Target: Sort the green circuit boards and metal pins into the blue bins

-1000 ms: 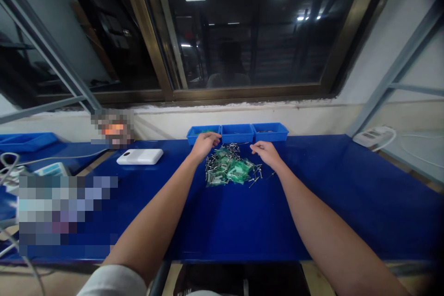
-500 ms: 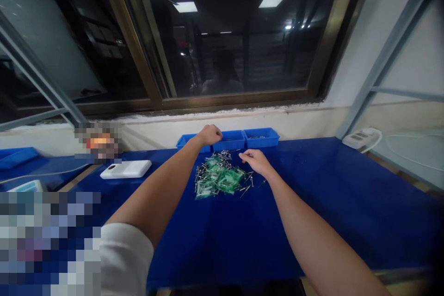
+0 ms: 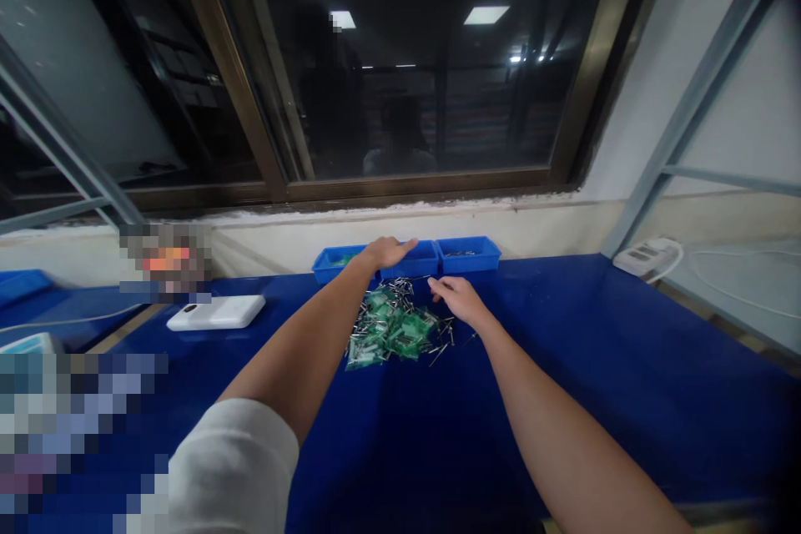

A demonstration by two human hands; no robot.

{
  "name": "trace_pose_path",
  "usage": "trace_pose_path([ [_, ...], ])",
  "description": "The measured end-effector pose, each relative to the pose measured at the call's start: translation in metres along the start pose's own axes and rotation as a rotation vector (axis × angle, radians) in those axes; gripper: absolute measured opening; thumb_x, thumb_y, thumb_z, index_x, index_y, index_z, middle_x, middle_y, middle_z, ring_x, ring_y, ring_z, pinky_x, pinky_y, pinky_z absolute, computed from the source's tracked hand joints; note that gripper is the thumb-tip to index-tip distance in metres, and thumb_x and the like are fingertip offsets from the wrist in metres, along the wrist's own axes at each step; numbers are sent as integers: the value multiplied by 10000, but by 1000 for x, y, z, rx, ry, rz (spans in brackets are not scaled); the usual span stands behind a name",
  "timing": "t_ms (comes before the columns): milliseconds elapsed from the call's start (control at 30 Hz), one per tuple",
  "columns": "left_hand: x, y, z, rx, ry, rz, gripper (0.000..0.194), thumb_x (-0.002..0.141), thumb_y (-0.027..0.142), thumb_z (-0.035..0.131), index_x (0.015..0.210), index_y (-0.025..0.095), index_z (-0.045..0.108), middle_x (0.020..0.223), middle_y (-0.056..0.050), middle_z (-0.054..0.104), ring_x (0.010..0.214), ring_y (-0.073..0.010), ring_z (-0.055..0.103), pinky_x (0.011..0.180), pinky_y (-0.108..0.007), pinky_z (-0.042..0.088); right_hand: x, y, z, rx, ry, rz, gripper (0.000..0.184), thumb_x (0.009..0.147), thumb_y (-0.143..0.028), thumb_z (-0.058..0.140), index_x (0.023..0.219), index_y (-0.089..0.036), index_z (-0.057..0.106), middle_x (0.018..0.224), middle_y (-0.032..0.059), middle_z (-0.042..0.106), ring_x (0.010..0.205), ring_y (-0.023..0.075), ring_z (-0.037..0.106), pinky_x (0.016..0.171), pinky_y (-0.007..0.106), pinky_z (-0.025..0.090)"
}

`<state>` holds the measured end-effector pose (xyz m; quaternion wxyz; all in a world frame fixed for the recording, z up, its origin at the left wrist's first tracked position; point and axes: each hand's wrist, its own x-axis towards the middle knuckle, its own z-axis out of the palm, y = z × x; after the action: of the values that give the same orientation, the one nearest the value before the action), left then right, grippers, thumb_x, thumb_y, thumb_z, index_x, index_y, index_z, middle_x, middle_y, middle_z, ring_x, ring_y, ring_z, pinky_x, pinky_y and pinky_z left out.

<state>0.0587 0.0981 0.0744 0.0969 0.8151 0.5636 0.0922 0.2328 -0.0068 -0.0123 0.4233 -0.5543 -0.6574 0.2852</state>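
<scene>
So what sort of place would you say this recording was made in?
Probably an indoor workshop for assembling or sorting small parts. A blue workbench holds a row of blue plastic parts trays and a loose heap of small metal pins and green packets, with a power strip nearby.

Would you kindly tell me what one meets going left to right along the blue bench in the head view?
White power bank, left hand, right hand, power strip.
</scene>
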Motion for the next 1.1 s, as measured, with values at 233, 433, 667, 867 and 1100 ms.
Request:
trace_pose_path([
  [233, -49, -26, -7, -231, 363, 112, 457, 850, 503, 375, 928, 172, 680, 928, -52, 697, 902, -210, 611, 809, -277, 432, -2, -1, 0, -88, 18, -6, 396, 791, -513, 482, 665, -175, 644, 678, 34, 674, 615, 145, 578, 601, 251, 386],
  [433, -103, -61, 27, -278, 291, 80, 334, 817, 432, 483, 959, 201, 679, 1016, -36, 686, 958, -217, 614, 855, -301, 448, -2, 1, 4, -149, 47, -42, 195, 730, -362, 576, 690, -188, 655, 701, 25, 675, 680, 161, 605, 641, 258, 413],
  [667, -110, -73, 53, -169, 230, 133, 466, 855, 502, 411, 1128, 186, 618, 1221, -76, 590, 1145, -235, 527, 997, -341, 374, -1, 4, 5, -215, 61, -52, 118, 707, -280, 596, 698, -191, 673, 727, 30, 689, 696, 161, 614, 659, 258, 436],
  [867, -114, -60, 58, -125, 136, 167, 512, 877, 510, 352, 1238, 198, 539, 1299, -72, 530, 1204, -235, 479, 1024, -352, 347, 0, 4, 8, -293, 43, -110, 155, 721, -262, 585, 810, -202, 698, 781, 27, 686, 704, 152, 606, 676, 262, 443],
  [1100, -113, -59, 58, -106, 136, 182, 459, 861, 452, 392, 1203, 191, 549, 1236, -71, 578, 1126, -237, 536, 963, -329, 399, 2, 1, 8, -332, 13, -144, 179, 763, -247, 535, 814, -205, 701, 848, 34, 693, 778, 158, 615, 727, 263, 444],
])
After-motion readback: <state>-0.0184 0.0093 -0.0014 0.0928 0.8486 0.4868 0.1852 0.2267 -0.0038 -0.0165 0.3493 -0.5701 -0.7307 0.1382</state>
